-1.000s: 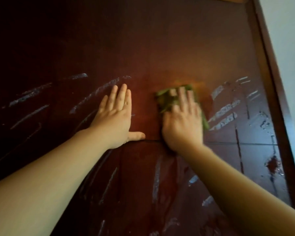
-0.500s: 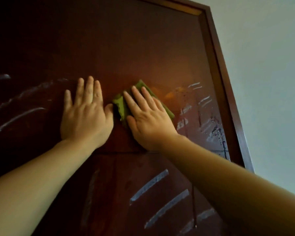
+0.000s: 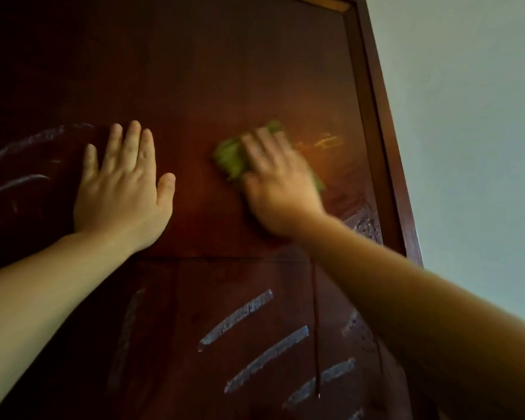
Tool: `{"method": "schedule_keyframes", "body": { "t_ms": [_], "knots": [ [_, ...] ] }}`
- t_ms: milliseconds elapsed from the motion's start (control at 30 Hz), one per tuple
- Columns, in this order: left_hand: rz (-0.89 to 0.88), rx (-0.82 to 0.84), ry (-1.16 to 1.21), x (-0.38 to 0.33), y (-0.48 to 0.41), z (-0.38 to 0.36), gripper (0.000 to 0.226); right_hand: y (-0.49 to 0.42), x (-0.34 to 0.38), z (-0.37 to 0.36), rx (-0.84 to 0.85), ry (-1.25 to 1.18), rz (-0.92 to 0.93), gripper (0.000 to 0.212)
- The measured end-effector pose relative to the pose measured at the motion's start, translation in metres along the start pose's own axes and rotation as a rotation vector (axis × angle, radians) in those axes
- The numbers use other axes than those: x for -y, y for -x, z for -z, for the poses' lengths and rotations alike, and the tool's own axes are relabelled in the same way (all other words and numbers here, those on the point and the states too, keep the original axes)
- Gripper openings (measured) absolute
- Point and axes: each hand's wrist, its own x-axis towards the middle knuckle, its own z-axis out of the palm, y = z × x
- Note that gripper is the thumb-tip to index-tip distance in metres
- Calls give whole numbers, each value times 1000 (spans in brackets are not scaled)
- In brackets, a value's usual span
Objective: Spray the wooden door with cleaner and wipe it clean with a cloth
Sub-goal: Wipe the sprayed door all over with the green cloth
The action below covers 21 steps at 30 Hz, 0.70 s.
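A dark reddish wooden door fills most of the view, seen from below. My left hand lies flat on it with fingers spread, holding nothing. To its right, my right hand presses a folded green cloth against the wood; the hand is motion-blurred. The cloth sticks out past the fingers on the left and at the lower right. White streaks of cleaner slant across the lower panel, and fainter ones sit left of my left hand. Droplets cling near the right edge.
The door's raised frame edge runs diagonally down the right side. Beyond it is a plain pale wall. A horizontal seam divides the upper and lower door panels. No spray bottle is in view.
My right hand has slid the cloth to the right, away from my left hand. The streaks that stood right of the cloth are mostly wiped off. My left hand stays planted.
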Motion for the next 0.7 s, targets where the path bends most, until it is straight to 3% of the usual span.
{"method": "schedule_keyframes", "body": {
  "t_ms": [67,100,133,233,300,400,467,533,600,700],
  "knots": [
    [6,-5,-1,0,0,0,71,-9,-52,13,0,-19,-480,63],
    [6,-11,-1,-1,0,-1,72,4,-53,12,20,-16,-600,62],
    [7,-15,0,-2,0,-1,72,20,-35,6,-7,16,-599,61],
    [5,-20,-3,-1,-1,-1,72,53,57,-17,14,-52,-23,62],
    [2,-14,-8,1,0,-2,71,23,60,-18,31,-46,133,64],
    [-12,-13,6,2,2,-2,71,-27,-6,0,-39,-2,-293,63],
    [-16,-21,10,0,1,-2,71,-6,-44,5,19,-57,-568,63],
    [-10,-33,10,-1,0,-3,72,45,-35,2,-10,-40,-694,64],
    [-8,-46,10,-2,0,-5,72,83,12,-8,-18,-28,-624,64],
    [-9,-57,23,-1,0,-6,71,90,73,-21,28,-62,-234,67]
  ]
}}
